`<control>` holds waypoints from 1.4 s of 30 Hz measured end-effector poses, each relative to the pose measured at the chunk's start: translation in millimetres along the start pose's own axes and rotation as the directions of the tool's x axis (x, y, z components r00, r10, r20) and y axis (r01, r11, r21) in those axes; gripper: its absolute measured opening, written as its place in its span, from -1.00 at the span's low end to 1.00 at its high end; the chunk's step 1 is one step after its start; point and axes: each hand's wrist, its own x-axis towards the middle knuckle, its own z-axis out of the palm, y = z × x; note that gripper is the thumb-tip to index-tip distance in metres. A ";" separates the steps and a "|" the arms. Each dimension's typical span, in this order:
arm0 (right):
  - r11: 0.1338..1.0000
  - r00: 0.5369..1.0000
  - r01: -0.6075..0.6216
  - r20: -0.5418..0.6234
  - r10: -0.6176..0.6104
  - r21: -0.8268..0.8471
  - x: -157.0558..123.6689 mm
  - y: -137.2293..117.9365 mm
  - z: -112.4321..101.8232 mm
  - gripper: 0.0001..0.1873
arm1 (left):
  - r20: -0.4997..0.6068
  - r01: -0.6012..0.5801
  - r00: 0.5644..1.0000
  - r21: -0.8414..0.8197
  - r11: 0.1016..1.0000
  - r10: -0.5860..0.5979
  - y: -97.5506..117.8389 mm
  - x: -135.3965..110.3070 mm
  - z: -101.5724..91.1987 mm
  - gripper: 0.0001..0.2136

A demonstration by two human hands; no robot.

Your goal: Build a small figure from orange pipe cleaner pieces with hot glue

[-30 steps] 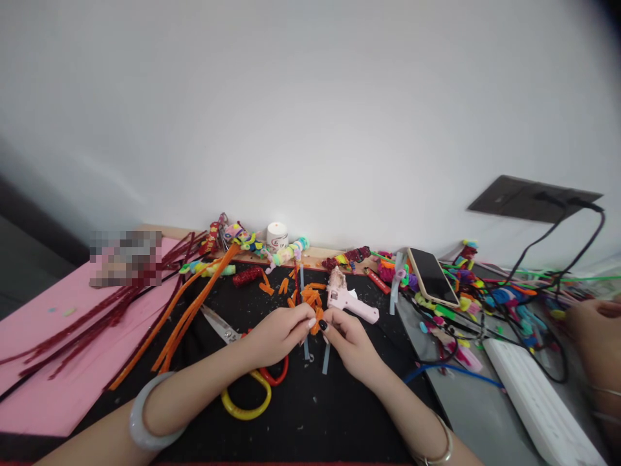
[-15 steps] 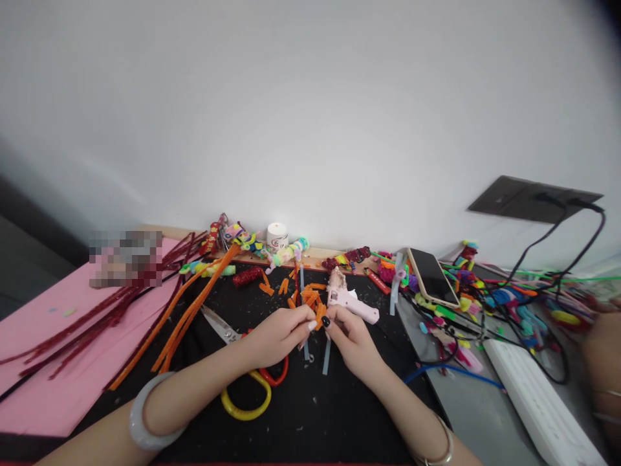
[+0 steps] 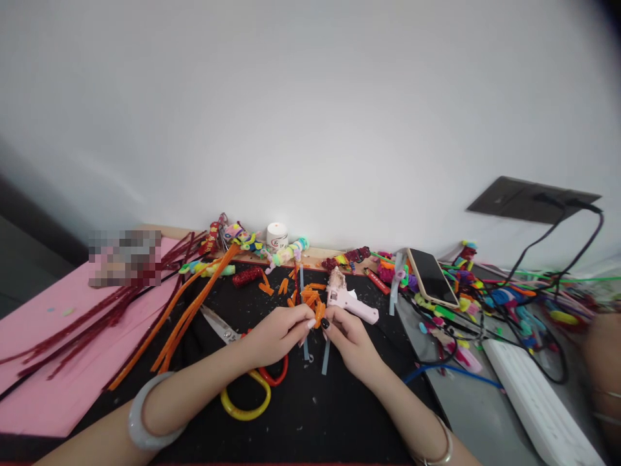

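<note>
My left hand (image 3: 275,335) and my right hand (image 3: 350,342) meet over the black mat (image 3: 310,414), both pinching a small orange pipe-cleaner piece (image 3: 319,314) between their fingertips. More short orange pieces (image 3: 310,297) lie just beyond it. A pink glue gun (image 3: 348,299) rests right behind my right hand. Scissors (image 3: 237,372) with yellow and red handles lie under my left forearm. Pale glue sticks (image 3: 326,357) lie on the mat below my fingers.
Long orange pipe cleaners (image 3: 194,304) and dark red ones (image 3: 87,323) spread over a pink sheet (image 3: 43,382) at left. A phone (image 3: 431,276), coloured scraps, cables and a white power strip (image 3: 538,401) fill the right. Another person's hand (image 3: 601,349) shows at the right edge.
My hands stay pinched on the orange piece, barely shifting. The other person's hand at the right edge has drawn back toward the edge.
</note>
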 end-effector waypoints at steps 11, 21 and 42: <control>0.998 1.000 0.011 -0.003 -0.012 -0.069 -1.1 -1.2 0.2 -0.79 | 0.029 -0.004 1.000 0.051 0.999 0.003 0.0 -0.6 0.4 -0.81; 0.996 1.000 0.007 -0.005 -0.008 -0.090 -1.0 -2.1 0.9 -0.79 | 0.021 -0.027 0.999 0.110 0.994 0.025 0.4 -1.5 1.5 -0.81; 0.992 1.000 0.017 0.008 -0.016 -0.123 -0.5 -2.6 1.2 -0.83 | 0.020 -0.029 0.999 0.138 0.990 0.026 0.2 -1.5 2.1 -0.84</control>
